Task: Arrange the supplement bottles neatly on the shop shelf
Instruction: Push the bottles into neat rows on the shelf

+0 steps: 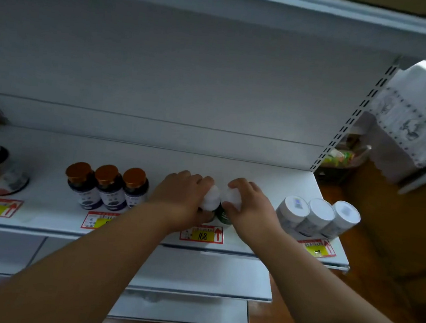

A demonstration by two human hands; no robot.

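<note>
Each hand grips one white-capped green bottle: left hand [181, 197] and right hand [249, 206] wrap the caps [210, 200] (light, rigid, probably slick plastic), best held around the body.

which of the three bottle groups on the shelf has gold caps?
The left group: three dark bottles, left of the left hand. The right group and the pair in hand have white caps.

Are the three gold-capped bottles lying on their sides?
No, the three gold-capped bottles stand upright in a row on the shelf, left of the left hand.
</note>
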